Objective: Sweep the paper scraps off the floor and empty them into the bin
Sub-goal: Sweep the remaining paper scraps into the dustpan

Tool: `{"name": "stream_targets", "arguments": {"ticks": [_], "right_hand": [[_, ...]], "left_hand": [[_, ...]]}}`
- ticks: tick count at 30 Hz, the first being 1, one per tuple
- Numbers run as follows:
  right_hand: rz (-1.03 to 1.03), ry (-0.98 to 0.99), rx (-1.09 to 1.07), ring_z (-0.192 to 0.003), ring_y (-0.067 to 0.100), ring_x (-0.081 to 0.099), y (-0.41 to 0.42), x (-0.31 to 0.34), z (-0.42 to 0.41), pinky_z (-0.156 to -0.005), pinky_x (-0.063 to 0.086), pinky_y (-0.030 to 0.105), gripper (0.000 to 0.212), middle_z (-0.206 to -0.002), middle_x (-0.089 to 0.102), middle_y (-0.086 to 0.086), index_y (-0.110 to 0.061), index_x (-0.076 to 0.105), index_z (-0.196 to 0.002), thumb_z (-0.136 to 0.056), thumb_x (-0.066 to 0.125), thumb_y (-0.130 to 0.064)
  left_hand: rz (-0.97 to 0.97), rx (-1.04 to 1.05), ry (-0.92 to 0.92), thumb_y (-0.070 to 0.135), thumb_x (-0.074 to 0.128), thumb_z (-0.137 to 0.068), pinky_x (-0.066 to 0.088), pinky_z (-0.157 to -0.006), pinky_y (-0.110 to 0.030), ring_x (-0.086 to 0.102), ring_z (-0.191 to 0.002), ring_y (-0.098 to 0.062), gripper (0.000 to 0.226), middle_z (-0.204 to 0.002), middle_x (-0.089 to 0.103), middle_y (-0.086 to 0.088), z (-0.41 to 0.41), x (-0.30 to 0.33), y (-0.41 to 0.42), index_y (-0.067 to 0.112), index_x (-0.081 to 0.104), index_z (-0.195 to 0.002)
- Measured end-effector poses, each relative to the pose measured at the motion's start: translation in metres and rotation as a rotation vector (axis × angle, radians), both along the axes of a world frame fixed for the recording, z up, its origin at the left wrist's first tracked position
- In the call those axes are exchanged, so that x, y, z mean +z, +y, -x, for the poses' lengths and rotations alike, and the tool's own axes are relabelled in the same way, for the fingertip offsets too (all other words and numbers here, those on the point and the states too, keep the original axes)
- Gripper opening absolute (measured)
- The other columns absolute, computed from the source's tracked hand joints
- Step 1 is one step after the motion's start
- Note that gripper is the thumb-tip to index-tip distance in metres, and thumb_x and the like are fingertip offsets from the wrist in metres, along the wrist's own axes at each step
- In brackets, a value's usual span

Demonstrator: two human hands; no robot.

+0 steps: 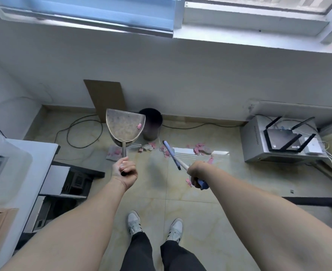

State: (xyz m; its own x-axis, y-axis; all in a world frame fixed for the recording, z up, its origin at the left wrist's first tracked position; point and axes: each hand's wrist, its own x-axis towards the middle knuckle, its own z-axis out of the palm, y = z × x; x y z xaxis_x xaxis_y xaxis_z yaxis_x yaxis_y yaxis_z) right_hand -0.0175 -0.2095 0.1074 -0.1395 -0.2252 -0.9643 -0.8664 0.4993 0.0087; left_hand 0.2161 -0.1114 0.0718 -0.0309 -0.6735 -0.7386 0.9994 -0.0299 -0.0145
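Observation:
My left hand [124, 170] grips the handle of a worn metal dustpan [124, 126], held up off the floor with its pan next to the dark round bin [151, 124]. One pink scrap [139, 126] clings to the pan's right side. My right hand [196, 174] grips a broom handle [172, 154] with blue wrapping; the broom head is out of sight. Pink paper scraps [198, 149] lie scattered on the tiled floor in front of the bin, with more [115, 152] below the dustpan and one [188, 181] by my right hand.
A cardboard sheet [107, 98] leans on the wall behind the bin. Black cables [79, 132] loop over the floor at left. A grey metal box with a router [282, 140] stands at right. White furniture [14, 169] and dark shelving [71, 180] sit at left. My shoes [154, 226] stand below.

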Motion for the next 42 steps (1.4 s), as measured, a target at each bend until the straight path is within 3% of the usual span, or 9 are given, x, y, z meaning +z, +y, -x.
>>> {"name": "stream_targets", "arguments": {"ticks": [3, 10, 14, 17, 24, 31, 34, 39, 42], "right_hand": [[-0.043, 0.032, 0.044, -0.043, 0.013, 0.027, 0.005, -0.009, -0.014, -0.048, 0.025, 0.02, 0.019, -0.052, 0.038, 0.005, -0.004, 0.042, -0.096, -0.096, 0.025, -0.01], [-0.091, 0.033, -0.068, -0.05, 0.012, 0.024, 0.011, -0.019, -0.047, -0.053, 0.02, 0.02, 0.015, -0.053, 0.035, 0.005, -0.009, 0.035, -0.088, -0.1, 0.026, -0.012], [-0.045, 0.026, -0.09, -0.049, 0.014, 0.029, 0.011, -0.019, -0.075, -0.064, 0.034, 0.016, 0.012, -0.064, 0.037, 0.006, -0.006, 0.038, -0.091, -0.099, 0.03, -0.011], [-0.006, 0.019, -0.048, -0.05, 0.015, 0.03, 0.012, -0.02, -0.102, -0.05, 0.031, 0.019, 0.009, -0.065, 0.035, 0.005, -0.006, 0.038, -0.09, -0.092, 0.03, -0.008], [0.017, 0.043, -0.073, -0.051, 0.017, 0.031, 0.011, -0.013, -0.158, -0.049, 0.025, 0.02, 0.011, -0.066, 0.03, 0.004, -0.008, 0.042, -0.083, -0.083, 0.031, -0.005], [0.028, 0.014, -0.092, -0.058, 0.014, 0.023, -0.013, -0.008, -0.215, -0.035, 0.022, 0.016, 0.021, -0.066, 0.024, 0.003, -0.013, 0.038, -0.073, -0.094, 0.042, -0.011], [0.002, 0.004, -0.065, -0.063, 0.013, 0.026, -0.025, -0.013, -0.234, -0.033, 0.021, 0.016, 0.023, -0.07, 0.029, 0.006, -0.014, 0.036, -0.074, -0.095, 0.032, -0.006], [-0.001, -0.073, 0.071, -0.057, 0.016, 0.032, -0.05, -0.026, -0.264, -0.041, 0.044, 0.024, 0.012, -0.071, 0.036, 0.007, -0.003, 0.039, -0.088, -0.096, 0.031, -0.006], [0.043, -0.094, 0.084, -0.054, 0.017, 0.037, -0.069, -0.04, -0.281, -0.055, 0.044, 0.024, 0.018, -0.07, 0.039, 0.008, -0.005, 0.038, -0.105, -0.092, 0.025, -0.005]], "left_hand": [[-0.031, -0.016, -0.004, 0.008, 0.046, -0.075, 0.021, -0.026, -0.011, 0.028, -0.019, -0.006, 0.041, -0.025, 0.03, 0.005, -0.012, -0.009, 0.017, 0.011, 0.042, -0.034], [-0.074, 0.025, 0.093, 0.008, 0.044, -0.075, 0.023, -0.024, -0.013, 0.028, -0.018, -0.008, 0.043, -0.025, 0.031, 0.003, -0.041, -0.022, 0.04, 0.01, 0.04, -0.033], [-0.102, 0.049, 0.161, 0.007, 0.043, -0.075, 0.025, -0.024, -0.014, 0.029, -0.018, -0.009, 0.042, -0.026, 0.032, 0.003, -0.069, -0.033, 0.051, 0.009, 0.038, -0.034], [-0.125, 0.047, 0.188, 0.006, 0.042, -0.074, 0.025, -0.024, -0.013, 0.029, -0.018, -0.009, 0.041, -0.026, 0.032, 0.003, -0.09, -0.042, 0.061, 0.009, 0.038, -0.034], [-0.216, 0.028, 0.254, 0.005, 0.042, -0.076, 0.027, -0.023, -0.014, 0.031, -0.018, -0.009, 0.044, -0.026, 0.032, 0.003, -0.129, -0.054, 0.075, 0.008, 0.037, -0.033], [-0.259, 0.047, 0.297, 0.006, 0.041, -0.077, 0.028, -0.022, -0.015, 0.032, -0.018, -0.01, 0.044, -0.027, 0.032, 0.003, -0.153, -0.062, 0.092, 0.008, 0.037, -0.033], [-0.274, 0.082, 0.311, 0.006, 0.041, -0.077, 0.028, -0.023, -0.014, 0.032, -0.018, -0.01, 0.045, -0.027, 0.033, 0.002, -0.157, -0.065, 0.09, 0.007, 0.038, -0.033], [-0.323, 0.124, 0.304, 0.004, 0.04, -0.074, 0.028, -0.023, -0.014, 0.032, -0.017, -0.011, 0.041, -0.026, 0.032, 0.001, -0.157, -0.063, 0.075, 0.006, 0.036, -0.033], [-0.369, 0.177, 0.298, 0.006, 0.039, -0.085, 0.027, -0.024, -0.012, 0.031, -0.017, -0.011, 0.054, -0.026, 0.031, 0.002, -0.156, -0.07, 0.064, 0.006, 0.036, -0.032]]}}
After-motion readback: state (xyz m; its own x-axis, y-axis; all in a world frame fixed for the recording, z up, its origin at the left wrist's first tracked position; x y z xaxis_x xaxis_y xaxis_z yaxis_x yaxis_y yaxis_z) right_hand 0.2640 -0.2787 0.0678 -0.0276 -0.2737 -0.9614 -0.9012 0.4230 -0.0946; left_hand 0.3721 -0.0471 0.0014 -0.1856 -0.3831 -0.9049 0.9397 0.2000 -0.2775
